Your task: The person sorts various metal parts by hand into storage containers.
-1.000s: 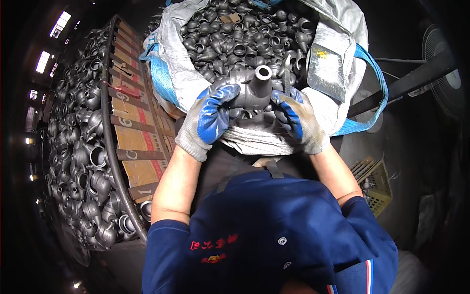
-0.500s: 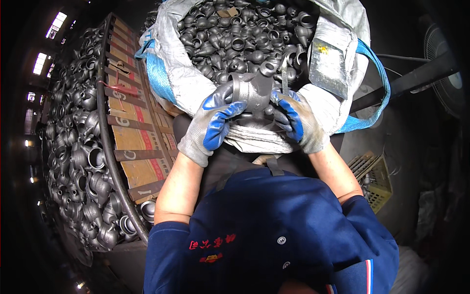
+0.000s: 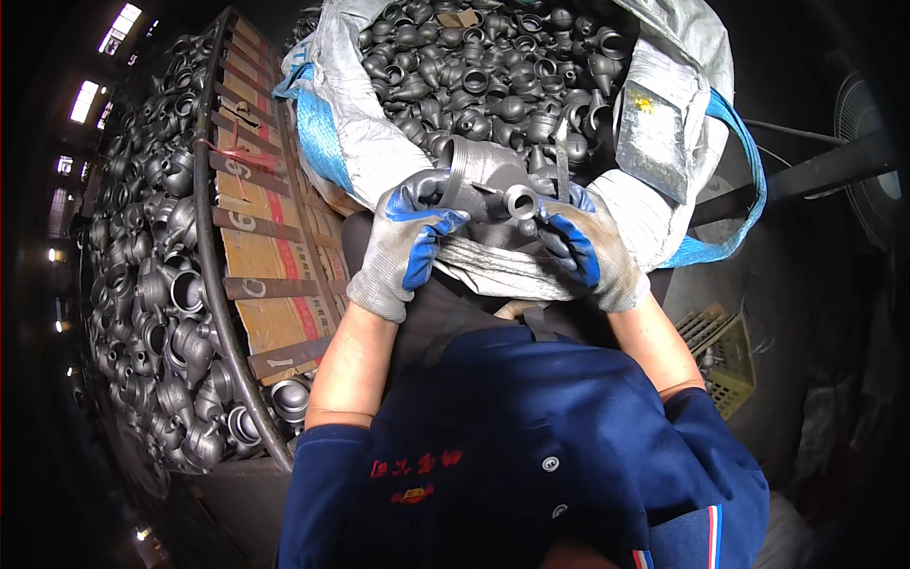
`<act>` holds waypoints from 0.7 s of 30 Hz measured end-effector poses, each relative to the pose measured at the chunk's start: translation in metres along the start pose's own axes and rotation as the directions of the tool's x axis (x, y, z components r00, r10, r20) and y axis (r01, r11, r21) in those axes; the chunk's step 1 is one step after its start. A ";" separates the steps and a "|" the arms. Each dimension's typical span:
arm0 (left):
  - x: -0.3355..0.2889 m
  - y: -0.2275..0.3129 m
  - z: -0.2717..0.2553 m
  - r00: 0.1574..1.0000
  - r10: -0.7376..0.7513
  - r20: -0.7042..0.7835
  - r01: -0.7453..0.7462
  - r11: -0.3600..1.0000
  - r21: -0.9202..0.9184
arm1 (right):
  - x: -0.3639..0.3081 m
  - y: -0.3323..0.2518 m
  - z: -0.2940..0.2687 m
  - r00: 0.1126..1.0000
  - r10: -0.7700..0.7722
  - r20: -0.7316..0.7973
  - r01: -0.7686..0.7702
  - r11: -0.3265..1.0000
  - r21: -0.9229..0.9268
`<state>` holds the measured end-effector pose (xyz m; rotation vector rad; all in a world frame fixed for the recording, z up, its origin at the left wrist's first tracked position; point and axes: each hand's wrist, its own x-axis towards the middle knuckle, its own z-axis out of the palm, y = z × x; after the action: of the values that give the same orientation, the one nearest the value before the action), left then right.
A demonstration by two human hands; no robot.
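A dark grey metal casting (image 3: pixel 485 173), a pipe-like housing with a wide threaded mouth and a small round spout, is held over the near rim of a white woven bulk bag (image 3: pixel 372 142). My left hand (image 3: pixel 403 239), in a grey and blue glove, is closed on its threaded end. My right hand (image 3: pixel 590 245), gloved alike, is closed round a narrow flat file-like metal tool (image 3: pixel 562 163) that sticks up past the fingers. Its fingertips are beside the casting's spout; whether they touch it is unclear. Many similar castings (image 3: pixel 507 109) fill the bag.
On the left, a metal-framed crate (image 3: pixel 210 256) with cardboard-backed slats is heaped with castings (image 3: pixel 156 313). A flat grey plate (image 3: pixel 652 137) leans on the bag's right rim, beside a blue strap (image 3: pixel 754 190). Further right are a fan (image 3: pixel 867 133) and a yellow plastic basket (image 3: pixel 732 375).
The casting has been turned in my hands, so its small spout now faces toward me near my right fingers. The whole view has shifted slightly.
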<state>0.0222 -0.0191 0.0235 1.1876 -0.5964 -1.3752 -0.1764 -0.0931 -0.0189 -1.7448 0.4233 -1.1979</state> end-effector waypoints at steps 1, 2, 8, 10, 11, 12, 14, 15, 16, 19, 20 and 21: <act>0.000 0.000 0.001 0.998 0.069 0.014 -0.069 0.996 0.053 | -0.003 -0.007 -0.008 0.925 0.378 0.029 -0.372 0.891 0.261; -0.001 0.001 0.000 0.990 0.136 0.031 -0.138 0.985 0.105 | 0.001 -0.018 -0.011 0.717 0.680 0.155 -0.658 0.586 0.472; -0.001 0.003 -0.001 0.999 0.046 0.009 -0.045 0.990 -0.133 | 0.000 -0.014 -0.010 0.751 0.647 0.130 -0.630 0.644 0.433; -0.001 0.002 0.002 0.991 0.064 -0.119 -0.075 0.993 -0.090 | -0.001 -0.013 -0.012 0.730 0.663 0.165 -0.644 0.589 0.488; -0.001 0.004 -0.002 0.996 0.047 -0.075 -0.052 0.996 -0.068 | -0.001 -0.014 -0.013 0.721 0.668 0.183 -0.649 0.559 0.516; -0.002 0.005 -0.004 0.999 0.028 -0.031 -0.029 0.999 -0.045 | -0.001 -0.014 -0.014 0.711 0.673 0.202 -0.654 0.528 0.542; -0.001 0.003 -0.006 0.998 0.054 -0.018 -0.055 0.997 -0.060 | 0.000 -0.014 -0.016 0.693 0.680 0.238 -0.659 0.464 0.592; 0.000 0.001 -0.008 0.997 0.080 -0.004 -0.080 0.994 -0.075 | 0.000 -0.015 -0.017 0.685 0.682 0.256 -0.660 0.432 0.615; 0.001 -0.003 -0.012 0.997 0.080 -0.004 -0.080 0.994 -0.075 | 0.000 -0.015 -0.017 0.676 0.684 0.274 -0.661 0.398 0.636; 0.007 -0.016 -0.029 0.999 0.043 0.009 -0.041 0.981 -0.192 | -0.005 -0.001 -0.014 0.664 0.674 0.325 -0.654 0.311 0.690; 0.008 -0.019 -0.032 0.998 0.044 0.055 -0.030 0.974 -0.223 | -0.007 0.006 -0.013 0.658 0.668 0.348 -0.648 0.266 0.714; 0.008 -0.021 -0.034 0.994 0.046 0.102 -0.018 0.967 -0.254 | -0.008 0.011 -0.012 0.653 0.661 0.371 -0.641 0.221 0.735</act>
<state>0.0451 -0.0130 -0.0098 0.9004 -0.4956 -1.4467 -0.1883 -0.0991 -0.0312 -0.5380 0.4331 -0.5657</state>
